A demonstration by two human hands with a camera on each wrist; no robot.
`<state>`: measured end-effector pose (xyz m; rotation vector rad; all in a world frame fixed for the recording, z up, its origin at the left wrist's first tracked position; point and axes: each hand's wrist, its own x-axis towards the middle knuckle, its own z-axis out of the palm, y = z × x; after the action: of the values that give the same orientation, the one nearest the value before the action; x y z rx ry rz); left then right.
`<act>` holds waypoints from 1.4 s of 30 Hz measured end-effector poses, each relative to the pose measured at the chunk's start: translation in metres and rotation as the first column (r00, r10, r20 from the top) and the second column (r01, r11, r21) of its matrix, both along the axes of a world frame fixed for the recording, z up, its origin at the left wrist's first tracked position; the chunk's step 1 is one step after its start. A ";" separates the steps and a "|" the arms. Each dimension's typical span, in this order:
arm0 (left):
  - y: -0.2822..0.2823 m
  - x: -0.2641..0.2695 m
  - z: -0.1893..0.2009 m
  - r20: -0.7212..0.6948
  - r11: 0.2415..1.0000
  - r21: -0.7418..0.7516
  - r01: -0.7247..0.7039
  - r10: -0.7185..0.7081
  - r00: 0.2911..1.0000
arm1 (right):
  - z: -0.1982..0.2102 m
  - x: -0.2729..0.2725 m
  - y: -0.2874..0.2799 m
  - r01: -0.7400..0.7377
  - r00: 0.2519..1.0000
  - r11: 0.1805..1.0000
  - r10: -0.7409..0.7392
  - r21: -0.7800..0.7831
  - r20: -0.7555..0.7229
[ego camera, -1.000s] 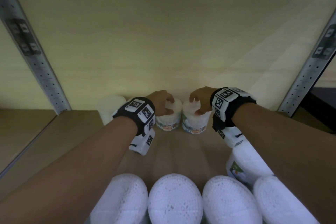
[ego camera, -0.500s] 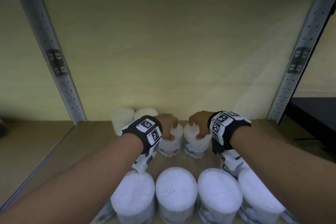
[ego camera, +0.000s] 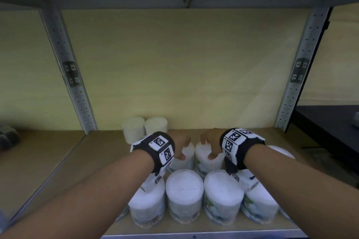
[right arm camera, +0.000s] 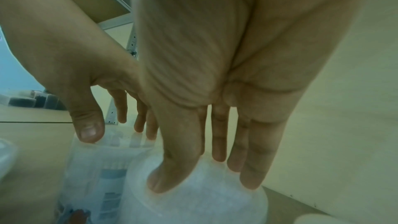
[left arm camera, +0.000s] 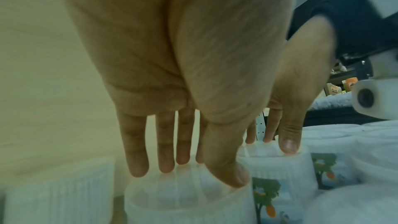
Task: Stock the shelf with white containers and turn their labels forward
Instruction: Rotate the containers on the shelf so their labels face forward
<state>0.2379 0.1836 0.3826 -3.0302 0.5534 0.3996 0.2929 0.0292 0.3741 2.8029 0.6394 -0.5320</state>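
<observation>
On the wooden shelf (ego camera: 101, 153), my left hand (ego camera: 184, 151) holds the top of a white container (ego camera: 184, 162) between thumb and fingers. My right hand (ego camera: 206, 149) holds the lid of the neighbouring white container (ego camera: 208, 163) the same way. Both stand upright, side by side, just behind the front row. In the left wrist view my left hand (left arm camera: 193, 175) spans its container (left arm camera: 187, 200), whose tree label (left arm camera: 266, 193) faces sideways. The right wrist view has my right hand (right arm camera: 204, 175) over its container (right arm camera: 193, 205).
Several white containers (ego camera: 184, 194) fill the front row at the shelf edge. Two more (ego camera: 134, 129) stand at the back wall, and another (ego camera: 281, 151) is behind my right wrist. Metal uprights (ego camera: 77, 91) flank the bay, with a shelf board overhead.
My head has pulled back, so the whole bay and front row show. Both hands stay on the two containers, which now stand close behind the front row.
</observation>
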 end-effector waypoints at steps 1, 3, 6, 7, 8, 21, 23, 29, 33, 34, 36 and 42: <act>-0.001 -0.003 0.000 0.000 1.000 0.005 -0.004 0.004 1.000 | -0.013 0.015 -0.006 0.014 1.000 1.000 -0.014 -0.019 0.018; -0.002 -0.008 -0.001 0.000 1.000 0.011 -0.014 0.014 1.000 | -0.045 0.048 -0.019 0.006 1.000 1.000 -0.006 0.006 0.003; -0.005 -0.016 0.000 -0.001 1.000 0.006 -0.021 0.021 1.000 | -0.024 0.019 -0.017 0.004 1.000 0.999 -0.004 0.032 -0.005; -0.006 -0.018 0.000 -0.004 1.000 0.008 -0.022 0.022 1.000 | 0.000 -0.013 -0.012 -0.008 1.000 0.998 0.008 0.056 -0.010; -0.007 -0.019 0.000 -0.007 1.000 0.012 -0.021 0.021 1.000 | 0.005 -0.022 -0.010 0.020 0.999 0.998 -0.018 0.066 -0.035; -0.001 -0.025 0.004 -0.014 0.998 -0.056 -0.041 0.040 0.999 | 0.021 -0.048 -0.010 0.060 0.998 0.981 -0.053 0.183 -0.041; 0.007 -0.023 0.007 0.005 0.996 -0.077 -0.054 0.054 0.999 | 0.025 -0.048 -0.006 0.043 0.999 0.974 -0.043 0.222 -0.002; 0.055 -0.009 0.012 0.016 0.980 -0.078 -0.181 0.183 0.983 | 0.031 -0.034 0.017 0.034 0.999 0.947 -0.043 0.320 0.023; 0.097 0.003 0.011 0.000 0.961 -0.081 -0.265 0.266 0.964 | 0.031 -0.017 0.036 -0.008 0.999 0.924 -0.012 0.383 0.051; 0.106 0.007 0.011 -0.002 0.955 -0.085 -0.285 0.286 0.958 | 0.031 -0.011 0.042 -0.017 0.998 0.920 -0.006 0.392 0.057; 0.121 0.013 0.010 0.005 0.945 -0.100 -0.312 0.314 0.949 | 0.032 0.001 0.054 -0.039 0.998 0.919 0.013 0.392 0.069; 0.157 0.040 0.006 0.029 0.917 -0.150 -0.369 0.378 0.926 | 0.034 0.037 0.097 -0.106 0.993 0.935 0.083 0.337 0.082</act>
<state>0.2779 0.3410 0.3886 -3.2712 -0.0105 0.2915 0.3298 0.1258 0.4083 3.0715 0.9276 -0.3329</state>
